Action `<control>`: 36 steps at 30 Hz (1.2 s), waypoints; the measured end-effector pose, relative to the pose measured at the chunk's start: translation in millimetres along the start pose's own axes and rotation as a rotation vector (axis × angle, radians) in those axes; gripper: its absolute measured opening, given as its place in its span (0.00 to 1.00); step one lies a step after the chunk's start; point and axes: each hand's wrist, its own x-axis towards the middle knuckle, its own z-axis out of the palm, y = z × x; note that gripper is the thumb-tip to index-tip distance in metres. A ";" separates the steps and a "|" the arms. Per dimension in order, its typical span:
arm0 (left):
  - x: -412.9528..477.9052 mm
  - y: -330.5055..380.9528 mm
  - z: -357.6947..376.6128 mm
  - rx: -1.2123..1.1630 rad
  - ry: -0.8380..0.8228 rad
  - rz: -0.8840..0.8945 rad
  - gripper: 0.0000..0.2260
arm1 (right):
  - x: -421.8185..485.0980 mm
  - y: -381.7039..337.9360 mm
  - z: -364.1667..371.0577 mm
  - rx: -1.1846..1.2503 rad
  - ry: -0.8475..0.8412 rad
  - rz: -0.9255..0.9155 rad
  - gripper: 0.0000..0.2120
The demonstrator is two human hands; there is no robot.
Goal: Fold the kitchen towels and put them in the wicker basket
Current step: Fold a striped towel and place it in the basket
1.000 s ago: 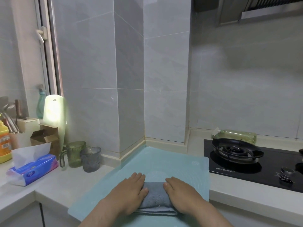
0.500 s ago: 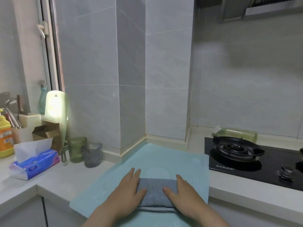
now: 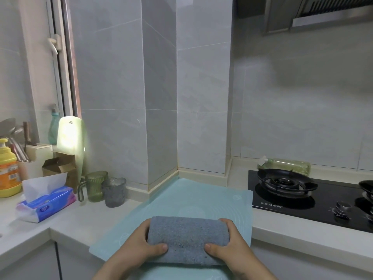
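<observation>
A folded grey-blue kitchen towel (image 3: 186,238) is held just above the light blue silicone mat (image 3: 201,197) at the counter's front edge. My left hand (image 3: 141,245) grips its left end, thumb on top and fingers underneath. My right hand (image 3: 232,245) grips the right end the same way. No wicker basket is in view.
A black gas hob (image 3: 306,199) with a burner lies to the right, a plastic bottle (image 3: 286,165) behind it. Left of the mat stand two glass mugs (image 3: 105,187), a tissue pack (image 3: 45,203), a cardboard box, a yellow soap bottle (image 3: 8,168) and a utensil holder.
My hands went from pressing flat on the towel to gripping its two ends, and the towel has come up off the mat toward me.
</observation>
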 end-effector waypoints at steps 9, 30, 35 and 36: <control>5.5 5.3 -0.9 -0.367 0.070 0.022 0.44 | 15.0 -16.2 -6.0 0.313 0.008 0.007 0.32; 55.0 21.4 9.6 -0.376 0.088 0.109 0.21 | 57.3 -13.3 -30.6 0.303 0.114 -0.061 0.14; 91.7 17.7 13.8 -0.380 0.104 0.052 0.19 | 92.6 -5.3 -37.4 0.316 0.118 -0.034 0.13; 98.4 16.9 13.0 -0.375 0.108 0.046 0.20 | 98.7 -4.8 -38.7 0.322 0.116 -0.025 0.12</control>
